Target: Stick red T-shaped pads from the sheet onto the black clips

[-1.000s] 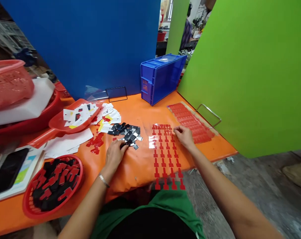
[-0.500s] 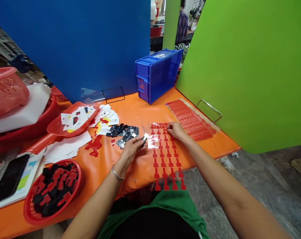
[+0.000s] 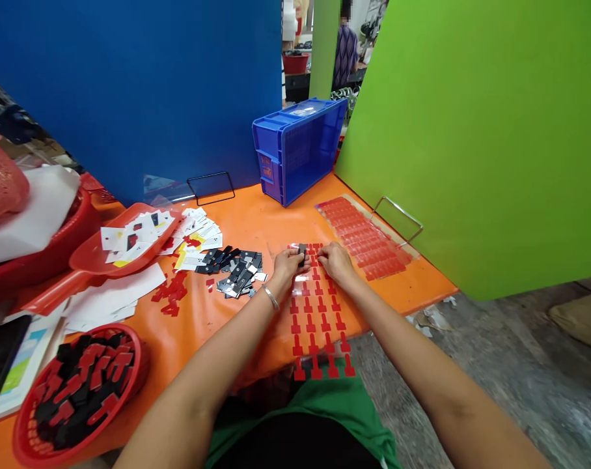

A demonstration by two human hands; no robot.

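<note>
Orange-covered counter [image 3: 247, 218] boxed in by a blue panel [image 3: 129, 98] at the back and a bright green one [image 3: 471, 130] on the right, with a blue crate [image 3: 271, 159] on its side near the corner. Somebody in a patterned top [image 3: 345, 55] is way off behind the gap.

So the main thing is how the two hands line up. Left hand [image 3: 288, 266] has its fingers clamped on a small dark piece [image 3: 302, 253], held over the far rows of a clear sheet of red T-shaped stickers [image 3: 309, 324]. That piece's long side points away from the body, pretty much the same way the sticker stems run. It's sitting at the left fingertips and just left of the right ones, so both hands are near it, but the left is the one actually on it.

Right hand [image 3: 338, 263] is over the far rows too, fingertips bunched close by the stickers. Can't tell if they've closed on one, it's too small to see. Near end of the sheet hangs past the counter edge over the lap.

Pile of similar dark pieces [image 3: 241, 273] is left of the left hand, loose red bits [image 3: 171, 293] further left, and a red basket [image 3: 138, 365] of black-and-red pieces sits down by the left forearm.
</note>
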